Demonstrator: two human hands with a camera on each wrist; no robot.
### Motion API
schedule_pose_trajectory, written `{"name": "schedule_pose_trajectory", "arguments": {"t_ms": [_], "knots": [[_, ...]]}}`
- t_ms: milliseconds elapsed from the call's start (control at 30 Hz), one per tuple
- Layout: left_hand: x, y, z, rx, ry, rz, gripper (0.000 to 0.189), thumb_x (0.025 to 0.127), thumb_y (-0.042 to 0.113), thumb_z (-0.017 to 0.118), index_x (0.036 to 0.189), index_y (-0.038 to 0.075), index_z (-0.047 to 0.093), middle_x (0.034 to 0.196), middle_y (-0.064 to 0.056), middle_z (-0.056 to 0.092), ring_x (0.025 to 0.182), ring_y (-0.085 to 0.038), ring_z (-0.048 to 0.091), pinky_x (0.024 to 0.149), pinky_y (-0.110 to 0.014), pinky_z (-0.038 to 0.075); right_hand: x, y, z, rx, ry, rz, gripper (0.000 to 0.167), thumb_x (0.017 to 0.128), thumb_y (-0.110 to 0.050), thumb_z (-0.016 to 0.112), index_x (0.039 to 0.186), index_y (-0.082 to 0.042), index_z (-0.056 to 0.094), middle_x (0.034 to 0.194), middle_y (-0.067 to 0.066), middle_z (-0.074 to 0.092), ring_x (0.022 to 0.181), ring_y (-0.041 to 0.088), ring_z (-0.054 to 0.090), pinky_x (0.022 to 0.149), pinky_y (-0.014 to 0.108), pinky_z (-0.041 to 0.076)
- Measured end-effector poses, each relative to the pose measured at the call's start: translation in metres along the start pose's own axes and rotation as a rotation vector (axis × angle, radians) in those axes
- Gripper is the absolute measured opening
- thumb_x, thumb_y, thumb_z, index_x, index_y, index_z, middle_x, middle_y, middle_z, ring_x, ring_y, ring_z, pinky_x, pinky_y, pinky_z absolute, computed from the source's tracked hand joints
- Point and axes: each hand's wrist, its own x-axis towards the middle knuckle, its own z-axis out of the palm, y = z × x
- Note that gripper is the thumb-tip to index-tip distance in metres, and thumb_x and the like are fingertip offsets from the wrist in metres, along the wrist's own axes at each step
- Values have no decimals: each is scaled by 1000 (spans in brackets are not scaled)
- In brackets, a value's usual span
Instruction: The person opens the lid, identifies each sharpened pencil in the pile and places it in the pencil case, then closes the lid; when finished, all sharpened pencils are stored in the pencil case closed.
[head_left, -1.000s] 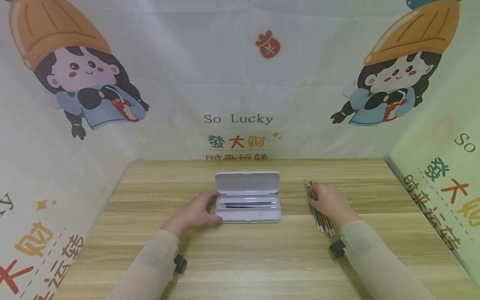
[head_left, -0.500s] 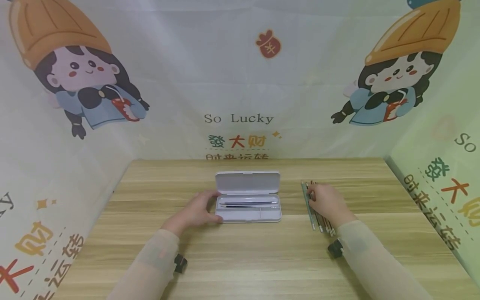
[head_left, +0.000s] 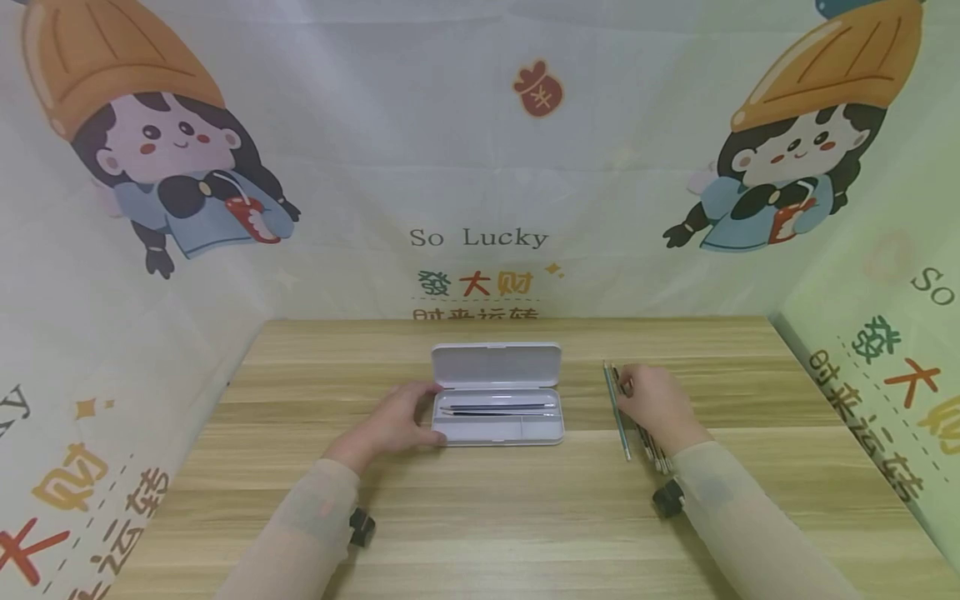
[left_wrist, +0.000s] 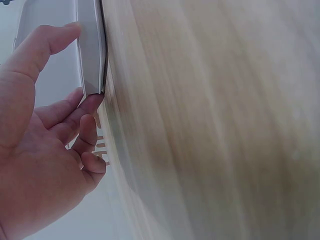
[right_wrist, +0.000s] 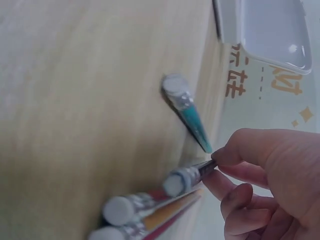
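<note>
Here, pinched a dark pencil (right_wrist: 204,169) in the right hand (right_wrist: 272,175), eraser (right_wrist: 174,185) toward the body, long axis slanting forward-left; left of that pinch, gripped an open case (head_left: 495,367) in the left hand (head_left: 393,419).

Case (head_left: 497,371) in all three views

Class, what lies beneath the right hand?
Pencils run beneath the right hand; eraser ends stick out. The hand covers their middles, hiding their exact number. The green pencil lies beside it.
</note>
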Motion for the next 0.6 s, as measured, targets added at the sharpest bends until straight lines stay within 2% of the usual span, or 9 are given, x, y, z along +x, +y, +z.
{"name": "schedule_pose_trajectory", "arguments": {"t_ms": [167, 433, 600], "knots": [[0, 0, -1, 2, 0, 1, 84, 73, 26, 91, 145, 3, 53, 149, -21, 54, 141, -41, 47, 122, -57, 36, 0, -2, -6, 26, 20, -9, 24, 86, -9, 70, 108, 0, 72, 67, 1, 58, 55, 14, 49, 47, 26, 37], [0, 1, -1, 10, 2, 16, 84, 73, 26, 91, 144, 2, 53, 148, -22, 55, 139, -41, 49, 121, -56, 37, -2, -9, -16, -11, 59, -15, 32, 87, -14, 68, 117, -10, 74, 89, 5, 73, 62, 15, 56, 46, 27, 42], [1, 0, -1, 15, 7, 25, 84, 72, 26, 92, 143, 1, 54, 147, -22, 56, 138, -41, 49, 121, -56, 37, -2, -17, -23, 8, 127, -83, 31, 87, -15, 67, 117, -15, 74, 93, 3, 76, 55, 12, 51, 43, 26, 38]]}}
